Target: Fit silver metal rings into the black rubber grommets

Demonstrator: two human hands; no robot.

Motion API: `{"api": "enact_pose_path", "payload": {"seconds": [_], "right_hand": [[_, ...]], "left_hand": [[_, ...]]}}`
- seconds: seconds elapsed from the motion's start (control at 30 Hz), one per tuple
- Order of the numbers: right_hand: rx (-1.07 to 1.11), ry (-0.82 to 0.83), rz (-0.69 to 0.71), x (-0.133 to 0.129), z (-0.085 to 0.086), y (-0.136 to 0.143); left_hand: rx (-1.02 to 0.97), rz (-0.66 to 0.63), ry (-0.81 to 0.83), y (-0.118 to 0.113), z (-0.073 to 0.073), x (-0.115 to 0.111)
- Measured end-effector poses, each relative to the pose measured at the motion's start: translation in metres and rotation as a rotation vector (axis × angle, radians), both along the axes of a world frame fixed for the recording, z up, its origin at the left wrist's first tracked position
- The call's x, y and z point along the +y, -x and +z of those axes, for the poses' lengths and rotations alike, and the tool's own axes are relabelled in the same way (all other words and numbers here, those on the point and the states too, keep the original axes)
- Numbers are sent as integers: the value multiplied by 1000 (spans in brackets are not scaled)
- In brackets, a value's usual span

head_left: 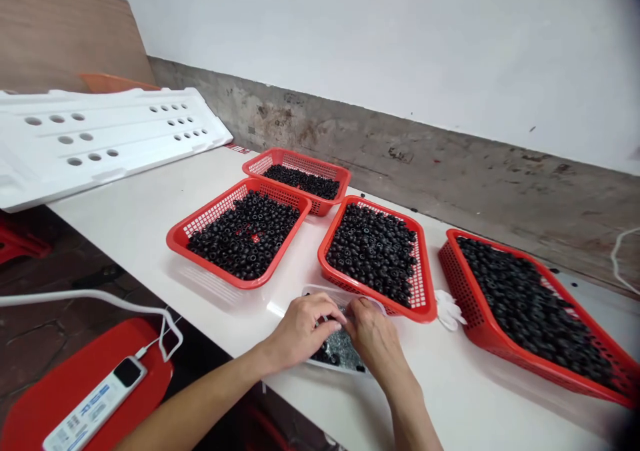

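Both of my hands are over a clear shallow tray [345, 294] near the table's front edge. The tray holds small black parts [327, 356] on its left and small clear or silvery pieces [345, 350] in its middle. My left hand [306, 324] is closed, thumb and fingers pinched on something too small to make out. Close beside it, my right hand [371, 331] is closed too, its fingertips bent down over the tray; what they grip is hidden. Behind the tray stands a red basket [429, 291] of black ring-shaped parts.
More red baskets of black parts stand at the left [175, 241], the back [345, 174] and the right [480, 318]. A white glove [449, 310] lies between baskets. White foam panel [120, 128] at left; red stool [55, 398] with a power strip [95, 408] below.
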State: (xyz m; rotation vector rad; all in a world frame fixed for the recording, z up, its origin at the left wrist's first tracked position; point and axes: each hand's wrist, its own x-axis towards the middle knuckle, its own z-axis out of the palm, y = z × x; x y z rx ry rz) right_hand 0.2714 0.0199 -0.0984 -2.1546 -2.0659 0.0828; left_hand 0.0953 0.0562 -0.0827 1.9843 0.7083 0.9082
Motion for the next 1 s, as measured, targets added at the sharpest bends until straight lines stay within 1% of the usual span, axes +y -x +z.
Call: {"api": "enact_pose_path", "payload": {"seconds": [0.1,0.2,0.27,0.37,0.47,0.53,0.63,0.77,0.93,1.0], "right_hand": [[145,-59,28,1,-8,-11],[370,-93,91,1,-9,-19],[553,-124,122,0,-5,-23],[822,-170,109,-3,4,-26],[1105,-149,70,-6,14,-27],[1272,-99,27,-7,18,-28],[1434,-23,-46,-9,21,-30],[1535,48,-72,-12,20,-33],[1551,111,-15,-13,16,-33],[1565,117,2,-12,15,-33]], "left_hand": [[130,-175,16,-7,12,13],[249,-340,-89,-22,23,25],[286,-405,-157,-33,28,32],[241,-451,-220,-42,33,40],[120,-452,-253,-40,30,43],[50,-420,-255,-35,25,44],[37,-364,-294,-29,17,45],[96,-329,-405,-28,9,42],[207,-250,-606,-32,2,38],[211,-234,-678,-34,-1,38]]}}
